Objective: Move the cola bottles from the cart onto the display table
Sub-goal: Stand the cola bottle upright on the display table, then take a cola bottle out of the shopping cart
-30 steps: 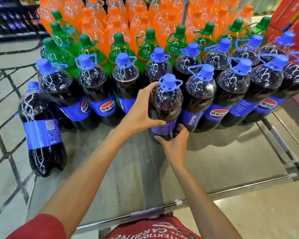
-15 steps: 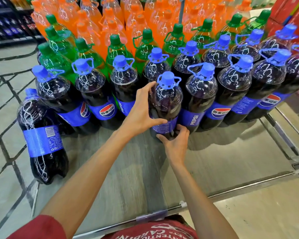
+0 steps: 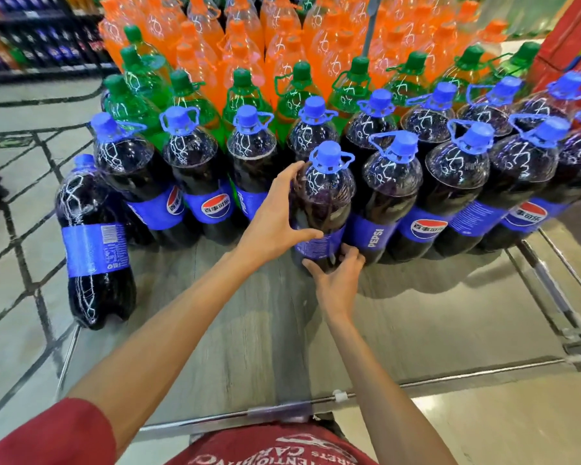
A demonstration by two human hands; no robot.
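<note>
The cola bottle (image 3: pixel 321 199) is showing dark cola, a blue cap (image 3: pixel 329 155) and a blue label (image 3: pixel 319 245). Behind it, green bottles (image 3: pixel 245 102), then orange bottles (image 3: pixel 282 31), are glowing. Beneath it, the display table (image 3: pixel 269 337) is showing grey wood-grain.

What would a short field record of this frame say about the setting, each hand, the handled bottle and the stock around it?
setting: shop floor, display table with rows of bottles
left hand: grips the upper side of the cola bottle
right hand: fingers round its base
cola bottle: upright, blue cap, front of the cola row
lone cola bottle: upright, apart at far left
behind: green bottles, then orange bottles
</note>
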